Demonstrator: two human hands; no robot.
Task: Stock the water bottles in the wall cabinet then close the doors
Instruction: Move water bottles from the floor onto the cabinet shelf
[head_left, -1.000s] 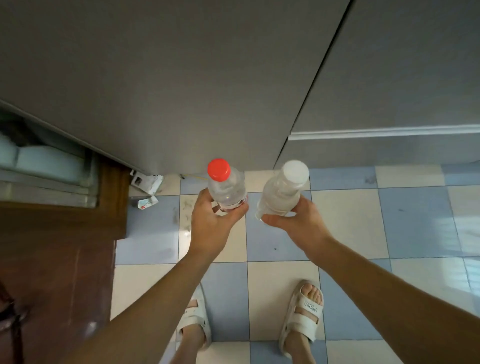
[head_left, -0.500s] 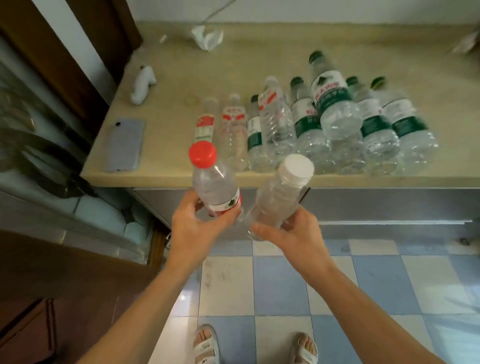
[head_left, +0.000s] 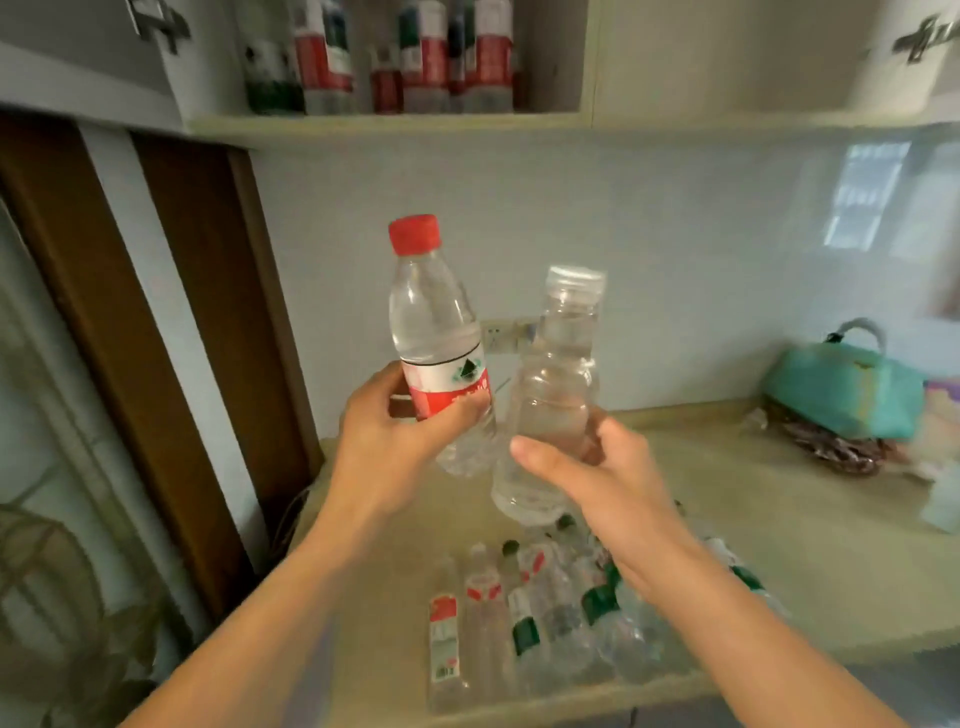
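My left hand (head_left: 387, 441) grips a clear water bottle with a red cap and red label (head_left: 434, 332), held upright. Beside it, my right hand (head_left: 597, 483) holds a clear unlabelled bottle with a white cap (head_left: 556, 395), also upright. Both are raised in front of the wall, below the open wall cabinet (head_left: 395, 124). Several bottles with red and green labels (head_left: 395, 57) stand on the cabinet's shelf. More water bottles (head_left: 524, 618) lie in a row on the beige counter (head_left: 779, 561) under my forearms.
A teal bag (head_left: 841, 384) lies at the back right of the counter, over a dark tangled item. A brown wooden frame (head_left: 171, 332) runs down the left. A wall socket (head_left: 498, 335) sits behind the held bottles. The right cabinet compartment (head_left: 727, 57) looks bare.
My view has swung up from the floor, past the counter, to the wall cabinet. Both hands have lifted their bottles higher and turned them more upright.
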